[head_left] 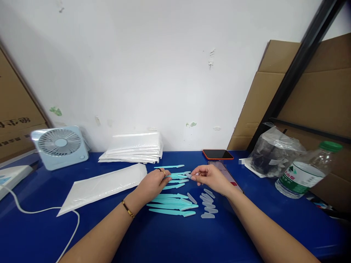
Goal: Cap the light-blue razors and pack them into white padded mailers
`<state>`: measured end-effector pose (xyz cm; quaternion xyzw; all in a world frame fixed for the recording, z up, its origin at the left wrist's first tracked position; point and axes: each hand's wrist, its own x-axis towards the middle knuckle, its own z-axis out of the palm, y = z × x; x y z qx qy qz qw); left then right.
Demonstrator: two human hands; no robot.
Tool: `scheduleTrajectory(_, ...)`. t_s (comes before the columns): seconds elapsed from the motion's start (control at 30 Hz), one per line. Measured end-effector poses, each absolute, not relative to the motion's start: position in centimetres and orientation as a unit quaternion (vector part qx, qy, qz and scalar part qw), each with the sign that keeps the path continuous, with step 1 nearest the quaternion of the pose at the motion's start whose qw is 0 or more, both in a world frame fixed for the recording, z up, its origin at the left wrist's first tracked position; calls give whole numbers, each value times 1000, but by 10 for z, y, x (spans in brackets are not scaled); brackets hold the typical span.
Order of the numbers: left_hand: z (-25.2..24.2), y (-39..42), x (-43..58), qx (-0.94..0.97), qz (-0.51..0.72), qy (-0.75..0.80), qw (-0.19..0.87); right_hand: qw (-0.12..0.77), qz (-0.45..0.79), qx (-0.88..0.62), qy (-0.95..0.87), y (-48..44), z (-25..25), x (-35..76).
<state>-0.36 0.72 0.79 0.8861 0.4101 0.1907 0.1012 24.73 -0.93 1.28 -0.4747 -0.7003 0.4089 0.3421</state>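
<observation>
Several turquoise eyebrow razors (171, 212) lie in a rough column on the blue table, handles to the left. My left hand (155, 182) is closed on the handle of one eyebrow razor (177, 176) in the upper part of the column. At that razor's blade end, my right hand (210, 178) pinches a small clear blade cap (188, 175); whether the cap is still on the blade cannot be made out. Loose clear caps (207, 197) lie below my right hand, and one cap (192, 198) rests by the lower razors.
White padded envelopes (131, 148) are stacked by the wall, with a single envelope (106, 184) in front. A blue fan (61, 146) and a white cable (41, 210) are at left. Rightward are two phones (218, 154), a plastic bag (274, 146) and a water bottle (303, 173).
</observation>
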Motion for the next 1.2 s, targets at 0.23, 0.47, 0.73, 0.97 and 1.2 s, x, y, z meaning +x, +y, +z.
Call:
scheduleTrajectory(0.23,7,7,-3,887,186,413,90,352,412,-471,-696,-9,12,248)
scheduleTrajectory(0.47,12,5,-2,891,183,406,85,342,399,-468,-711,-9,11,243)
scheduleTrajectory(0.73,3,5,10,895,178,404,60,325,349,-475,-740,-4,0,232)
scheduleTrajectory(0.97,4,6,-4,883,171,427,99,258,190,-516,-795,-17,17,240)
scheduleTrajectory(1.2,-2,12,-2,905,104,409,61,148,218,-478,-838,-25,10,239)
